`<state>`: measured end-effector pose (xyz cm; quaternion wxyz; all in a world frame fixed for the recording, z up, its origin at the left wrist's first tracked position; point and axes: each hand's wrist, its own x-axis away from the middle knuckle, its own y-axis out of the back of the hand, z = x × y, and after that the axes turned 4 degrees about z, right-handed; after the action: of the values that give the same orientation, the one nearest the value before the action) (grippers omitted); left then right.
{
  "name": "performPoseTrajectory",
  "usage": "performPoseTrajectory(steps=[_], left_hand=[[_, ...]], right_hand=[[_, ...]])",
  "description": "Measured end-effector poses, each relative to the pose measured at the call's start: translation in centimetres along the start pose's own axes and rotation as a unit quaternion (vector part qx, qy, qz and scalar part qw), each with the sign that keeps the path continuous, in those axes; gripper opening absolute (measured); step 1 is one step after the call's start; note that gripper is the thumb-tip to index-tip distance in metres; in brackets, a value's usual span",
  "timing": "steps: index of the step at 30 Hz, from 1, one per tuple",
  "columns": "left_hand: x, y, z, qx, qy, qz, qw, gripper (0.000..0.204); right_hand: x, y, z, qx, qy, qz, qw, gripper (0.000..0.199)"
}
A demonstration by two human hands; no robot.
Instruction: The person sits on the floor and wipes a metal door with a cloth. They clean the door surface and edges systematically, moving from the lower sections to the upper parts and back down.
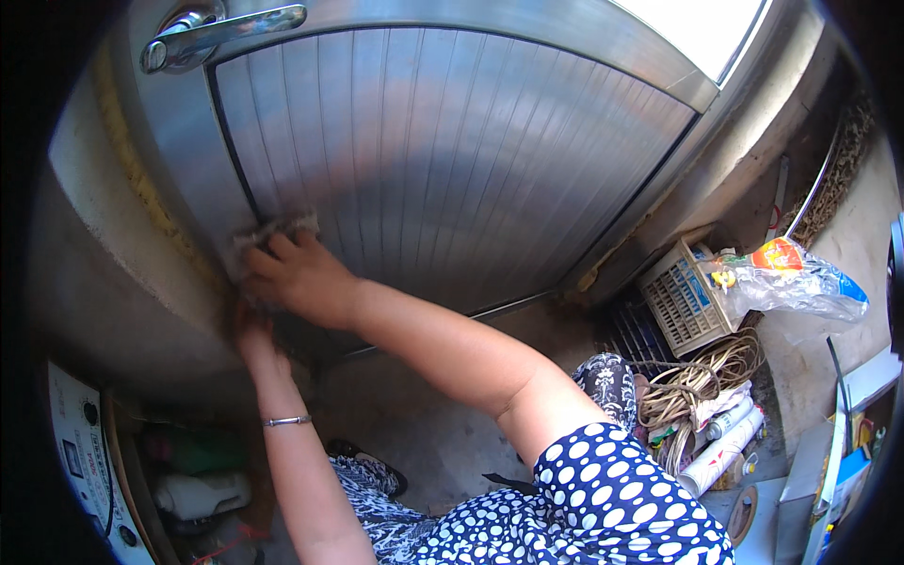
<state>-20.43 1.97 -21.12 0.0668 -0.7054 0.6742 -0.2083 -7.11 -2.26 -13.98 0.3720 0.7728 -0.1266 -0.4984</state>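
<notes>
A grey metal door [424, 160] with a ribbed panel stands before me. My right hand [299, 282] presses a crumpled, light-coloured cloth [303, 223] against the door's left frame, beside the panel's dark edge. The fingers curl over the cloth, which is partly blurred and mostly covered by the hand. Just below, close to the door's lower left edge, is my left hand [256, 341], with a bracelet [286, 421] on its wrist. Its fingers are hidden behind the right hand and in shadow. A shiny lever handle [224, 36] is at the door's upper left.
On the right stand a white plastic basket [686, 297] with a clear plastic bag [796, 282], a coil of rope [702, 381] and spray cans [723, 450]. At lower left are a white panel with knobs [83, 452] and a white bottle [202, 494]. A wall borders the door's left.
</notes>
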Motion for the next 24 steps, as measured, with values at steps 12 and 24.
performPoseTrajectory(steps=[12,24], left_hand=[[-0.9,1.0,-0.1,0.069,-0.036,0.119,0.99,0.045],[-1.2,1.5,1.0,-0.021,-0.041,0.058,0.997,0.06]], right_hand=[[2.3,-1.1,0.6,0.031,0.024,0.067,0.997,0.03],[-11.9,10.5,-3.8,0.108,0.011,-0.133,0.985,0.035]])
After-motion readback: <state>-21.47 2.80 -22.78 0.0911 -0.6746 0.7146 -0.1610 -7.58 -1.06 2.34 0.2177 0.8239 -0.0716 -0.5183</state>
